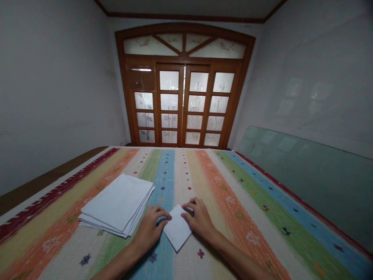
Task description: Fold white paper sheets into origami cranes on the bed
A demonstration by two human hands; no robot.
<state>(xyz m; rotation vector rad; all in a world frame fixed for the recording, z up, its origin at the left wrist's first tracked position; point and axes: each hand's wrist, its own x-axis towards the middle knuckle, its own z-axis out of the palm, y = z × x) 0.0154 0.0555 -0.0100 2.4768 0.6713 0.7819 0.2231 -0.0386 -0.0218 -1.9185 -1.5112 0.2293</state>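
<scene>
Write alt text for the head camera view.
Two bare hands, left and right, hold a small folded white paper diamond-wise on a striped tablecloth. A stack of larger white sheets lies to the left; wooden doors with patterned panes stand beyond.

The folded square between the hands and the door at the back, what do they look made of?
Folded square: probably matte white paper; it holds flat, straight edges.
Door: likely wood with a brown, slightly glossy finish, judging by its colour and sheen; its pale panes look like frosted, patterned glass.
</scene>
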